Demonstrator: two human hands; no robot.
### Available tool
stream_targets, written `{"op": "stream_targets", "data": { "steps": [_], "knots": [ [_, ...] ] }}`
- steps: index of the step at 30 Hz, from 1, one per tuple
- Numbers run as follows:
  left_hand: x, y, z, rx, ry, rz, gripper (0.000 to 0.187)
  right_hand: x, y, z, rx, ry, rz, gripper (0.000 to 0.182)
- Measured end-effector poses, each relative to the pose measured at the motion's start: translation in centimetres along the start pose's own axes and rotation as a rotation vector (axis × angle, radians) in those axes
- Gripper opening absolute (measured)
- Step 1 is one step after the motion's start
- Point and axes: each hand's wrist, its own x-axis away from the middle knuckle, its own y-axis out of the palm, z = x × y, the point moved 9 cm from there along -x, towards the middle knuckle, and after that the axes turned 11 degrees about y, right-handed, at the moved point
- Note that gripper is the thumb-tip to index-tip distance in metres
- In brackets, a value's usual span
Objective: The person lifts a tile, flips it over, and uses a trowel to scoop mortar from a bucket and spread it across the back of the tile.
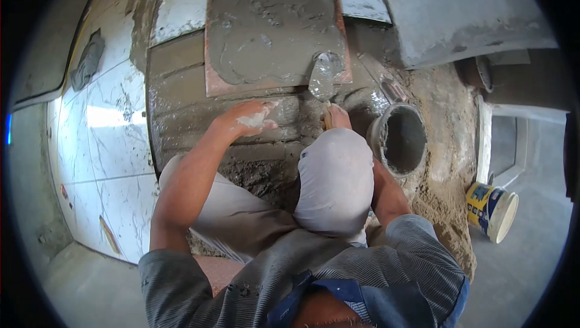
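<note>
My right hand (339,117) is wrapped around the handle of a trowel (324,79), partly hidden behind my knee. The trowel's pointed, mortar-smeared blade reaches over the lower right edge of a square tile (215,85). Grey wet mortar (275,32) covers most of that tile's upward face, leaving a reddish border. My left hand (254,117), smeared with pale mortar, hovers above the ridged mortar bed (199,107) with its fingers apart and nothing in it. The bed lies between me and the tile, with grooves running across it.
To the right stands a bucket (376,134) with grey mix inside, near a tool with a blocky handle (394,91). White marbled tiles (115,128) cover the left, where a grey cloth (89,62) lies. A yellow-and-blue pail (483,204) is tipped at far right.
</note>
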Motion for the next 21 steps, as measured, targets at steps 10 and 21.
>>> {"op": "stream_targets", "data": {
  "steps": [10,21],
  "knots": [
    [-0.3,0.5,-1.8,-0.010,0.188,0.312,0.056,6.9,0.0,-9.3,1.083,-0.697,0.477,0.031],
    [-3.3,2.6,-1.6,-0.075,0.144,-0.054,0.065,29.1,-17.9,-9.8,0.895,-0.242,0.746,0.043]
  ]
}}
